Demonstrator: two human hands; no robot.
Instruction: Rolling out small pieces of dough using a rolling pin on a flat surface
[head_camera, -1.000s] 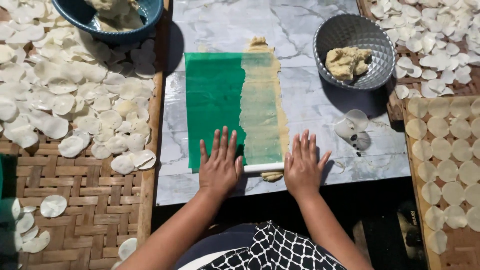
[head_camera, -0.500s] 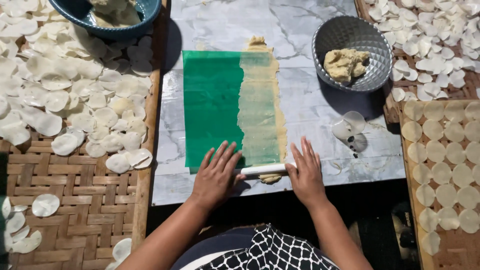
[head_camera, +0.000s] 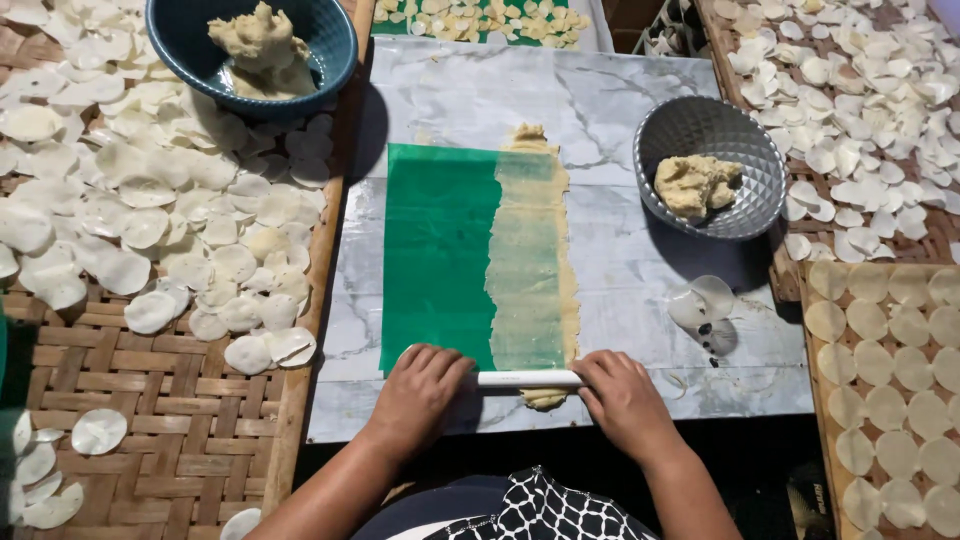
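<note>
Two hands on one thin white rolling rod (head_camera: 528, 379), lying crosswise at the near edge of the grey marble-patterned slab (head_camera: 620, 130). Left hand (head_camera: 420, 392) and right hand (head_camera: 622, 398) rest palm-down, fingers together and curled over the rod's ends. Long strip of pale yellow flattened dough (head_camera: 532, 255) runs far from the rod, under a green translucent plastic sheet (head_camera: 440, 255). Right: grey faceted metal bowl (head_camera: 712, 140) with dough lump. Far left: blue round bowl (head_camera: 325, 45). Handling note: even pressure from both palms, rod kept square to the strip, should keep thickness uniform.
</note>
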